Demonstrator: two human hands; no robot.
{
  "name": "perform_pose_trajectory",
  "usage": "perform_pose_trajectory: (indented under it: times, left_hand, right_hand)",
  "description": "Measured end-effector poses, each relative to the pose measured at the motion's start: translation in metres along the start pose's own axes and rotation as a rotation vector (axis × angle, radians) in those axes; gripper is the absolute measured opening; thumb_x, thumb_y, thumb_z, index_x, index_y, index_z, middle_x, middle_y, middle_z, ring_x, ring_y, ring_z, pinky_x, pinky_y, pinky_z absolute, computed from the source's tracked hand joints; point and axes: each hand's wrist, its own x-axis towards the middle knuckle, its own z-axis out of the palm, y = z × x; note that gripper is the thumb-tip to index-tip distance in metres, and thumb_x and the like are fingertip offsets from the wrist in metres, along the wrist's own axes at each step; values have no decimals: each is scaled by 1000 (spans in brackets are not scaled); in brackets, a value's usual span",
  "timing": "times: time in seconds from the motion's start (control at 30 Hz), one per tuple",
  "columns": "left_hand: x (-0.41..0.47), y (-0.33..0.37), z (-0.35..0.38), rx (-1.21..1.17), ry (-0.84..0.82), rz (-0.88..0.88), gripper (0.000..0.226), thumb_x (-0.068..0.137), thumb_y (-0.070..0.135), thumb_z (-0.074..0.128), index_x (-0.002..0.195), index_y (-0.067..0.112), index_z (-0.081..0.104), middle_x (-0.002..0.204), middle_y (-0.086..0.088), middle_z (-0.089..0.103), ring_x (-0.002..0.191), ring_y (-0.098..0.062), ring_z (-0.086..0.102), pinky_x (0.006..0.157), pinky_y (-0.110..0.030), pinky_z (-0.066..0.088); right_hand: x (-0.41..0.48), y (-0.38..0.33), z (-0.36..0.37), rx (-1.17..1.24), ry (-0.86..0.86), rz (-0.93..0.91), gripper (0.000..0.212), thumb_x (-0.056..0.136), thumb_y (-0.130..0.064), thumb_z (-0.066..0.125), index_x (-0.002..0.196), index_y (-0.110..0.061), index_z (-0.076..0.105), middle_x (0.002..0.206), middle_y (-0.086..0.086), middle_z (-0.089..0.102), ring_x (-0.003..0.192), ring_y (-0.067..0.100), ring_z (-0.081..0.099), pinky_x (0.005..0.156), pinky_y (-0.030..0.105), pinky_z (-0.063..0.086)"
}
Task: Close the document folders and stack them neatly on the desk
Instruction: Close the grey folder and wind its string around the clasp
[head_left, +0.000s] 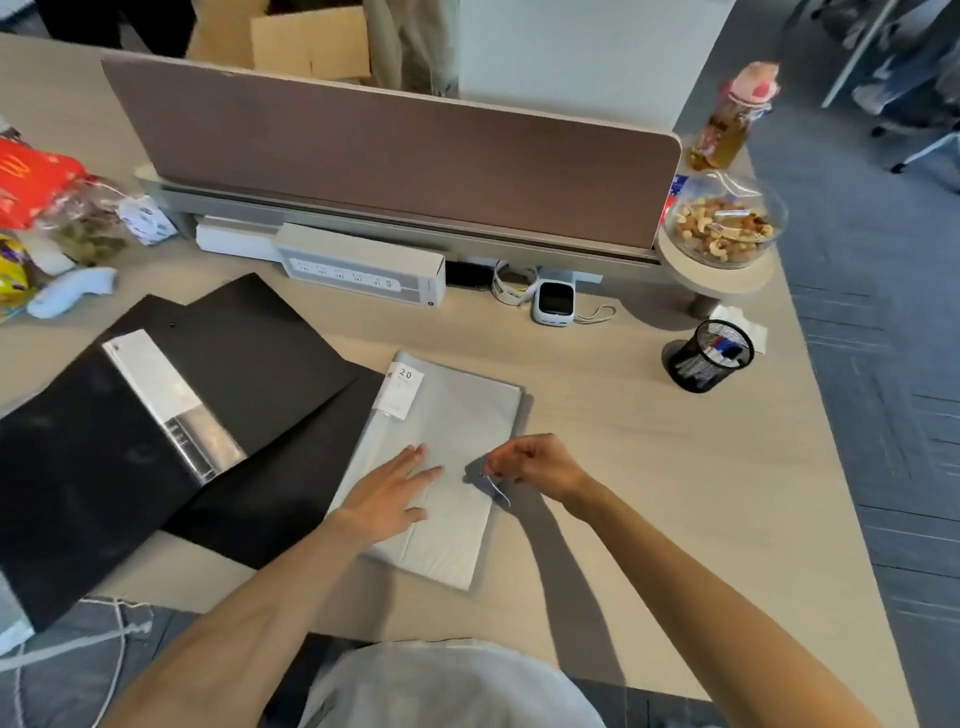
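Note:
A closed grey folder (457, 415) with a white "20" label lies on the desk in front of me. My left hand (389, 493) rests flat on its cover, fingers spread. My right hand (535, 462) hovers at the folder's right edge and pinches a thin elastic cord (496, 486). To the left, a black binder (93, 457) lies open, its clear sleeves showing at the spine. Under it lies another black folder (270, 353), whose lower part reaches beneath the grey folder's left edge.
A power strip box (363, 270), a small white device (555, 301) and a mesh pen cup (709, 361) stand behind and to the right. Snack bags (36, 182) crowd the far left. A nut jar (724, 221) sits on a stand by the brown divider (389, 150).

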Motion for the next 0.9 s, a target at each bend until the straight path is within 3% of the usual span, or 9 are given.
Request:
perform_pose_trajectory:
  times: [0.1, 0.2, 0.27, 0.5, 0.67, 0.73, 0.8, 0.9]
  left_hand:
    - [2, -14, 0, -67, 49, 71, 54, 102, 20, 41, 151, 30, 24, 164, 4, 5, 151, -12, 4, 120, -29, 5]
    - [3, -27, 1, -182, 100, 118, 54, 97, 3, 39, 147, 23, 37, 162, 6, 18, 149, -8, 11, 119, -22, 2]
    - [3, -32, -1, -223, 115, 156, 53, 95, -2, 39, 143, 20, 45, 160, 6, 24, 149, -7, 14, 120, -21, 5]
    - [2, -41, -7, -142, 132, 258, 47, 96, 2, 41, 140, 17, 47, 160, 3, 25, 149, -11, 17, 119, -24, 13]
    - [5, -23, -11, 127, 131, 318, 52, 96, 14, 42, 147, 19, 34, 161, -7, 20, 147, -25, 21, 120, -41, 16]
    - [6, -12, -13, 148, 116, 391, 49, 96, 15, 42, 145, 19, 38, 160, -7, 24, 145, -25, 25, 119, -42, 20]
    - [6, -3, -13, 135, 114, 445, 47, 96, 16, 44, 143, 20, 42, 155, -8, 33, 140, -26, 33, 115, -40, 28]
    - [10, 4, -7, 145, 145, 487, 49, 94, 18, 45, 142, 24, 40, 136, -7, 50, 119, -27, 50, 102, -39, 42]
  right_hand:
    - [18, -4, 23, -229, -60, -11, 29, 79, 0, 64, 63, -24, 70, 77, 2, 71, 71, 12, 64, 71, 29, 56]
    - [38, -8, 44, -399, -105, 9, 35, 78, 2, 64, 59, -28, 64, 74, -3, 68, 64, 3, 59, 65, 17, 50]
    - [50, -8, 52, -419, -66, 40, 36, 75, 4, 65, 57, -27, 64, 70, -10, 66, 66, 3, 60, 66, 19, 52]
    - [68, -14, 53, -145, 145, 218, 18, 82, 6, 61, 71, -5, 70, 81, 11, 70, 63, 17, 62, 48, 21, 49]
    - [62, -14, 39, 40, 200, 257, 9, 86, 0, 62, 82, 1, 69, 87, 18, 70, 72, 22, 66, 65, 26, 56]
    - [59, -17, 36, 57, 192, 257, 8, 87, -3, 62, 84, -3, 70, 90, 14, 72, 73, 19, 67, 63, 21, 58]
    - [56, -24, 34, 69, 164, 247, 12, 89, -3, 60, 81, -6, 69, 80, 7, 72, 67, 14, 65, 59, 18, 55]
    - [53, -36, 35, 39, 86, 238, 17, 88, -4, 59, 75, -11, 67, 67, -1, 70, 61, 12, 60, 61, 23, 50]
